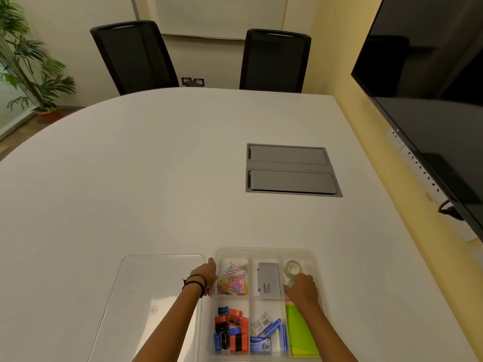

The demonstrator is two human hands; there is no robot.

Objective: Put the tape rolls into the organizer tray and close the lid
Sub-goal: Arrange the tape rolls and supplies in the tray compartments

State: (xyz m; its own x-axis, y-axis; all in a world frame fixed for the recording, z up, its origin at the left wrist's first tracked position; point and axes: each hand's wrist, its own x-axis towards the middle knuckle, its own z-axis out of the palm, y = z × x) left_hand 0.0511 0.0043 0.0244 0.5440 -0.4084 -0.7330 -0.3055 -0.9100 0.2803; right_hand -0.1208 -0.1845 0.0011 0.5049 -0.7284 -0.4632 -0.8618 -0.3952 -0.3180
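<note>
One tape roll [293, 267] lies in tray [264, 250] far-right cell | my right hand [302, 287] curled just behind it, grip unclear | left hand [206, 274] steadies tray's left wall | step: placing | next: fetch lid [146, 291] from bench [156, 178], press on.

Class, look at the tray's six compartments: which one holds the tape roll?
The far right compartment: it holds the clear tape roll, with the right hand reaching into it. The others hold paper clips, a grey box, sharpeners, staples and sticky notes.
</note>
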